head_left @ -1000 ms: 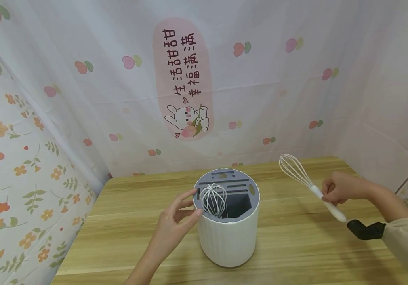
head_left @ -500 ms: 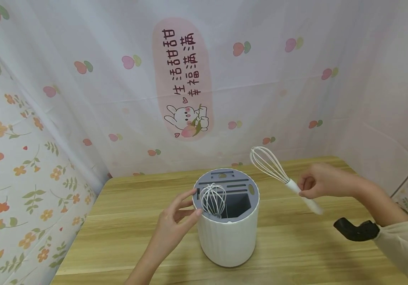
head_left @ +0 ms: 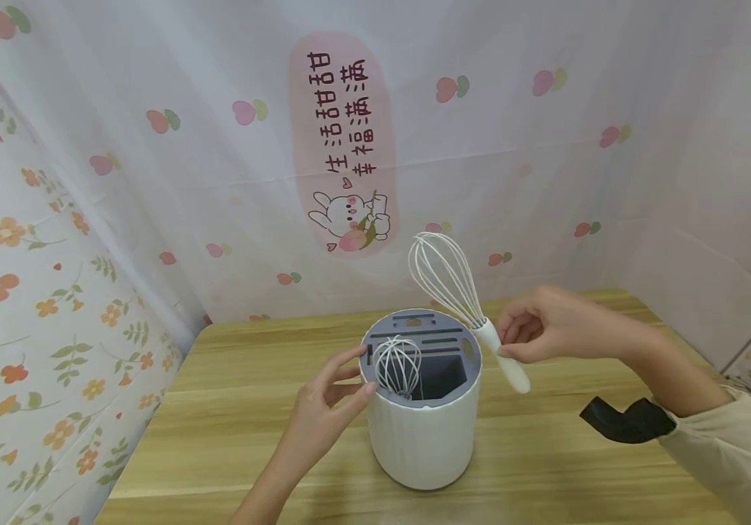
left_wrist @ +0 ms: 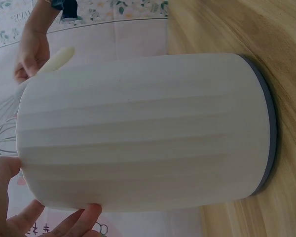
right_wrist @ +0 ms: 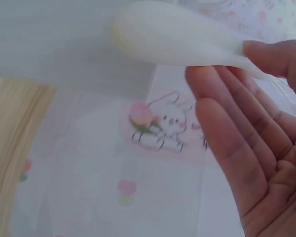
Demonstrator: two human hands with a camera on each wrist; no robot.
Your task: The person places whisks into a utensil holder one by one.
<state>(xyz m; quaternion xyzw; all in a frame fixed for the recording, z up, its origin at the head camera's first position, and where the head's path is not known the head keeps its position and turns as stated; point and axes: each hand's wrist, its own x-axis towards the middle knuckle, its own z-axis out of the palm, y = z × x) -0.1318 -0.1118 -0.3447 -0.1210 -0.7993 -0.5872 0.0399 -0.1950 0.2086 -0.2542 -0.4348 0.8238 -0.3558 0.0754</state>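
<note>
In the head view a white ribbed utensil holder [head_left: 421,448] with a grey slotted top [head_left: 424,321] stands upright on the table. My left hand [head_left: 328,408] holds its left side at the rim, thumb and fingers spread around the edge, as the left wrist view also shows. One whisk [head_left: 398,364] stands in the holder, its wire head above the top. To the right, my right hand [head_left: 539,328] pinches the white handle [head_left: 510,364] of a second whisk between thumb and fingers. That whisk is tilted, wires up and to the left, close over the holder's right rim.
The wooden table [head_left: 251,445] spreads around the holder. Behind it hangs a white printed curtain [head_left: 218,175], with a flowered cloth [head_left: 41,306] at the left. A black strap piece [head_left: 628,421] juts from the right sleeve [head_left: 730,445].
My right hand has carried the second whisk leftward from the table's right side to the holder's rim, tilting it more upright. The left hand and the holder keep their places.
</note>
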